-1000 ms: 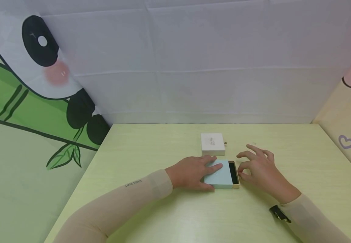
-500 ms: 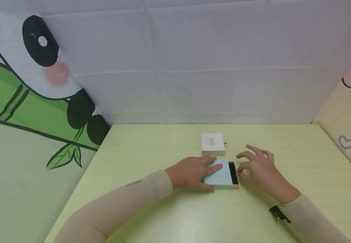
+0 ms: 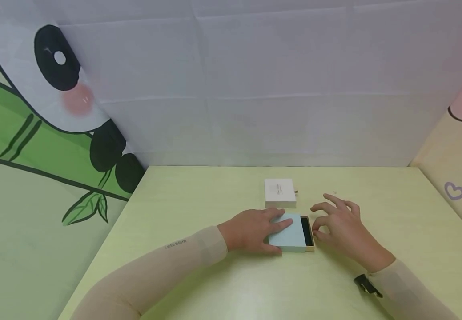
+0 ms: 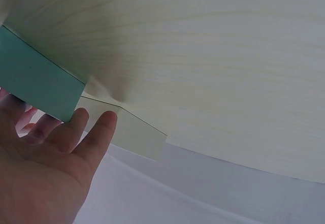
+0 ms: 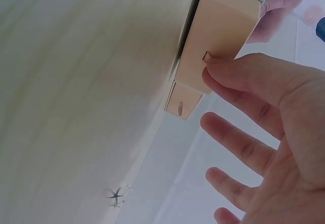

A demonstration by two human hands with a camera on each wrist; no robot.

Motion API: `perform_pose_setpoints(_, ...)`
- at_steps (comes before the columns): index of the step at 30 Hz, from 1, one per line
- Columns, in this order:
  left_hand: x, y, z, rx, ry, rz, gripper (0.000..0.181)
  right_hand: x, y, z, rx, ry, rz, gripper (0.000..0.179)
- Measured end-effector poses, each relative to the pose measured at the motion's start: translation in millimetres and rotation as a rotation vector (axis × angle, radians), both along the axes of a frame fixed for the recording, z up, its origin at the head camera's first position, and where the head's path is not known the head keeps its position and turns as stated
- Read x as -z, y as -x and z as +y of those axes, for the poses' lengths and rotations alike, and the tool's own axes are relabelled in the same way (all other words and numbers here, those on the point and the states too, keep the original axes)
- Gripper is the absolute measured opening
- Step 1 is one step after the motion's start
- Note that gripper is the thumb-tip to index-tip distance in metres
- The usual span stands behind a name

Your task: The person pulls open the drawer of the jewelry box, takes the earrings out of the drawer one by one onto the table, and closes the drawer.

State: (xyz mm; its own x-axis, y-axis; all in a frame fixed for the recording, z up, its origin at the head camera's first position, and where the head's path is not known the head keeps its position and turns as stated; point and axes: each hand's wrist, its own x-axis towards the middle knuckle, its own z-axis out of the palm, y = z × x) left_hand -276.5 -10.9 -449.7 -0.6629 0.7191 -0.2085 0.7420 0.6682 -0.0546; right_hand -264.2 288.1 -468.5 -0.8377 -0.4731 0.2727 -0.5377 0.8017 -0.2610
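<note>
A light blue drawer box point(image 3: 291, 233) lies flat on the table, its inner tray point(image 3: 307, 233) slid partly out to the right. That tray is tan outside with a black inside. My left hand point(image 3: 251, 230) holds the blue sleeve from the left, thumb at the near side and fingers spread over the top and far edge. At the tray's right end, my right hand point(image 3: 343, 229) pinches a small pull tab point(image 5: 206, 56) between thumb and forefinger. Its other fingers are spread apart. The tray's contents cannot be made out.
Just behind the blue box stands a white drawer box point(image 3: 279, 193) with printed text and a tab on its right. A small silvery star-shaped piece point(image 5: 117, 195) lies on the table point(image 3: 198, 195) farther right. A white cloth point(image 3: 271, 89) hangs behind the table.
The head view has tilted up slightly, so everything sits a little lower in it. Both hands and the blue box keep the same positions, and the tray's opening looks unchanged.
</note>
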Motion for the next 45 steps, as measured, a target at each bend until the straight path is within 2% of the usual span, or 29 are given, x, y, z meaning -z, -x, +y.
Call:
perform_pose_setpoints(26,4.2,-7.1,-4.3,0.004,0.012,-0.004,0.088,1.8,-13.8,-7.7,0.015,0.009,0.000,0.030)
perform_pose_setpoints(45,3.5,-9.4,-8.7,0.035,0.009,0.019,0.089,1.4,-20.5,-12.7,0.018,0.016,0.010,0.032)
